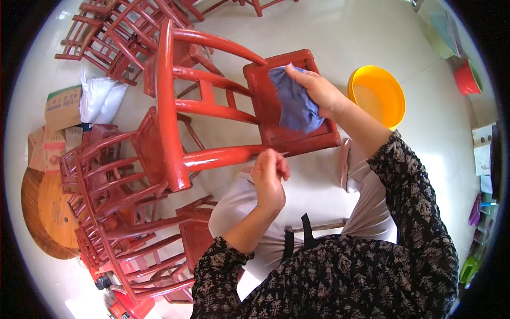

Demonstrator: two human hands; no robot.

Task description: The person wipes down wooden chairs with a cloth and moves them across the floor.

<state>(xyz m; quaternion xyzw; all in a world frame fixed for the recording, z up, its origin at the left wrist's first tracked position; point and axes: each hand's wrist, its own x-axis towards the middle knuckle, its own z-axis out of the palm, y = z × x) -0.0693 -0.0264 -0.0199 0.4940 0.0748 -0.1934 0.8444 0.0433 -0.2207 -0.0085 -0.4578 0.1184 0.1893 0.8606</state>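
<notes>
A red wooden chair [228,156] lies tipped in front of me, its slatted back to the left and its seat [261,98] to the right. My right hand [321,93] is closed on a crumpled blue cloth [295,109], which lies spread against the seat. My left hand [269,181] is at the near edge of the chair, where the back post meets the seat. Its fingers are curled in; whether they grip anything cannot be made out.
A yellow bucket [385,90] stands beyond my right forearm. More red chairs [122,202] are stacked along the left, and others [122,32] at the back. Cardboard boxes [64,109], a white bag [101,98] and a round wooden board [56,212] are at far left. A red bucket [465,80] stands far right.
</notes>
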